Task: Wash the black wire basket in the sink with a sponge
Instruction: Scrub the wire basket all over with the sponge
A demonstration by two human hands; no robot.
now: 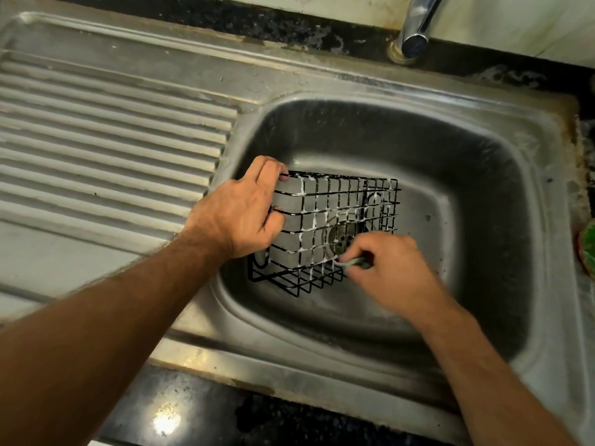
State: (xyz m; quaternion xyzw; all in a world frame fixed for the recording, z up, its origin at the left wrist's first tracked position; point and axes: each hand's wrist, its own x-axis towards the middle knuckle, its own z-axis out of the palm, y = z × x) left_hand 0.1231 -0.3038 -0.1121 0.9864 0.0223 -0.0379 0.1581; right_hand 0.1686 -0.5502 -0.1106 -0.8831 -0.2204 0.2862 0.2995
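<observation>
Head view: the basket (331,230) stands tipped on its side in the left part of the sink (483,201), white foam on many wires. Its left end lies close to the basin's left wall; bare steel stays open to its right and behind it, toward the tap (417,27). The ribbed drainboard (106,130) runs off to the left. The left hand (238,210) reaches in over the basin edge, fingers hooked round the basket's left-end wires. The right hand (392,272) (blurred) pinches a thin greenish sponge (355,262) against the basket's lower front wires.
</observation>
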